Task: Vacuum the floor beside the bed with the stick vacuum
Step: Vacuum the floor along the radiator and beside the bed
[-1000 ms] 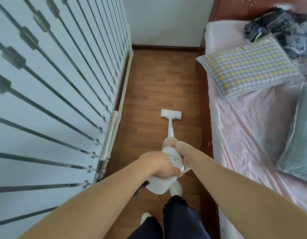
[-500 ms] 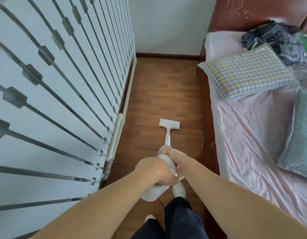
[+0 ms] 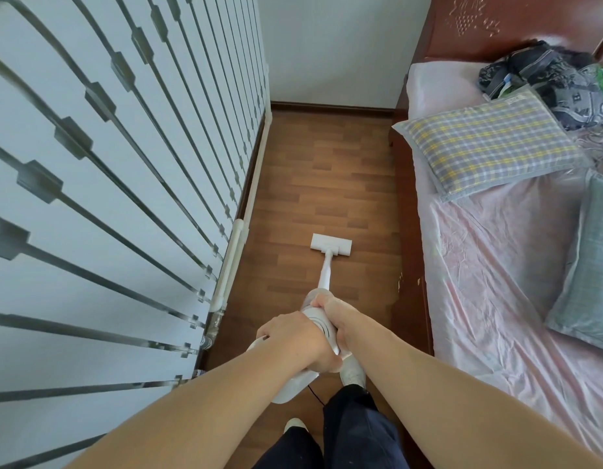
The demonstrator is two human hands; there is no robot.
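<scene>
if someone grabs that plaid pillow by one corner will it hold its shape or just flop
The plaid pillow would probably flop: it looks soft and thin, lying flat on the bed. It is likely light for its size. Its clear plastic cover looks glossy, so a corner pinch may slip somewhat.

The floor [image 3: 330, 170] ran as a narrow strip between the wall [image 3: 124, 198] on the left and the bed [image 3: 489, 265] on the right; the stick vacuum [image 3: 327, 265] stood on that strip, its head ahead and nearer the bed, its body back under the left hand [image 3: 295, 340] and right hand [image 3: 337, 319], side by side; on the bed a pillow [image 3: 489, 150] lay near the headboard [image 3: 496, 25], a heap of clothes [image 3: 557, 82] behind it, a second pillow [image 3: 591, 265] to its right and nearer; a pipe [image 3: 230, 258] ran along the wall's foot.
</scene>
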